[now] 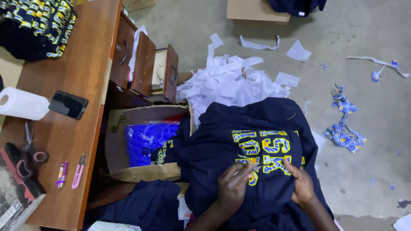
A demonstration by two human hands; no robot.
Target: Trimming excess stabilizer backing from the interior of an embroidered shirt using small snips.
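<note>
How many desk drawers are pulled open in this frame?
2. One open drawer sits nearer the wooden desk top; a second, to its right, juts further over the floor. Any others lower down may be hidden behind the cardboard box.

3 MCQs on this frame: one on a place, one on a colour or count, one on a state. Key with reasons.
1. Where does the black phone lie?
A. on the brown wooden desk, beside the white paper roll
B. in the cardboard box
C. on the concrete floor

2. What colour is the plastic bag inside the open cardboard box?
A. red
B. blue
C. green

3. How do the desk's two drawers stand?
A. both shut
B. taken out, on the floor
C. both pulled open

Key:
1 A: the phone rests on the desktop right next to the roll.
2 B: bright blue plastic shows in the box, left of the navy shirt with yellow-and-blue lettering that the left hand and right hand press on.
3 C: both fronts jut out from the desk.
</note>
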